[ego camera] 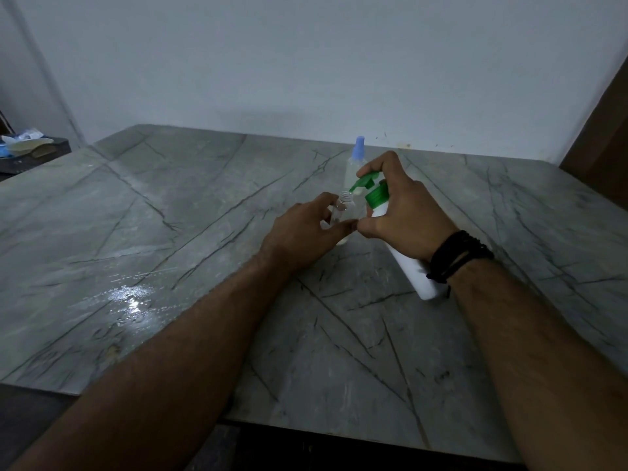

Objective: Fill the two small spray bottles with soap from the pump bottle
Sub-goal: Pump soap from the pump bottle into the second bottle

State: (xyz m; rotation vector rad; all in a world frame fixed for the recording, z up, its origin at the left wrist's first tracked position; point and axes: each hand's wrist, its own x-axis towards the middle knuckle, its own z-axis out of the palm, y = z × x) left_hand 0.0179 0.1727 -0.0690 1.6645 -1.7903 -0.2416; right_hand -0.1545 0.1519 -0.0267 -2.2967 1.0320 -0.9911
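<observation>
Left hand (306, 229) pinching open small bottle (341, 212) upright on table (170, 215); right hand (404, 212) wrapped round tilted pump bottle (401, 246), nozzle at its mouth. Filling under way, probably. Next: press pump, nozzle steady; capped second bottle (356, 164) just behind.

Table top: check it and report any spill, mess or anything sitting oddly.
One thing stands out: a glistening wet patch on the marble table, left of the left forearm, well away from the bottles. The pump bottle is tilted, but the right hand holds it, nozzle at the small open bottle. No soap spill shows there.
</observation>
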